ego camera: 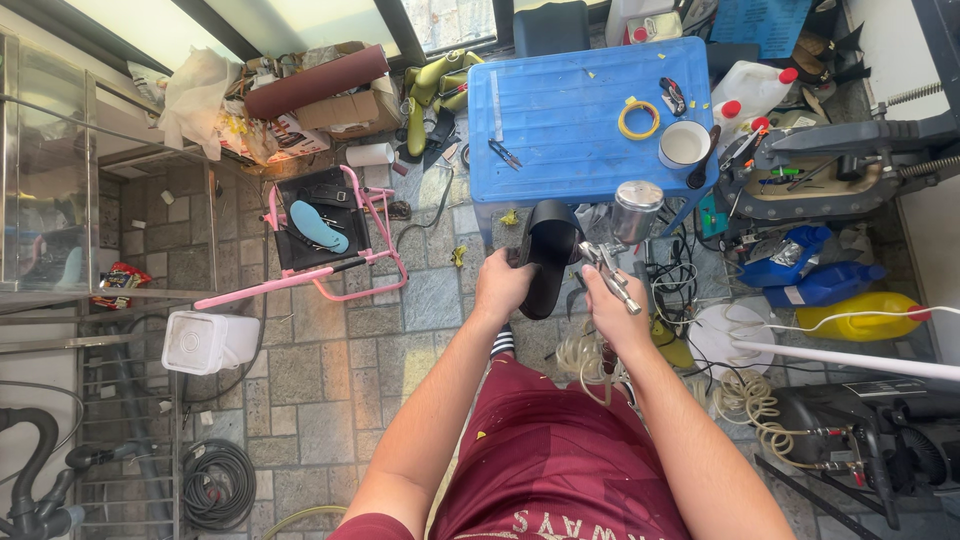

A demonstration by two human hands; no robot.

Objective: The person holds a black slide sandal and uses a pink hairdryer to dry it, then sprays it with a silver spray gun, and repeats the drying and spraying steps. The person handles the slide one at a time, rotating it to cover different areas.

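left hand (500, 285) grips a glossy black sandal (548, 255); right hand (612, 305) clasps a metal spray gun (620, 240).

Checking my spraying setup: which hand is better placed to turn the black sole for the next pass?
Left hand: it already holds the sole. The right hand is occupied gripping the spray gun.

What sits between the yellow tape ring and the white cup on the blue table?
Head view: only bare blue table separates the yellow tape ring and the white cup.
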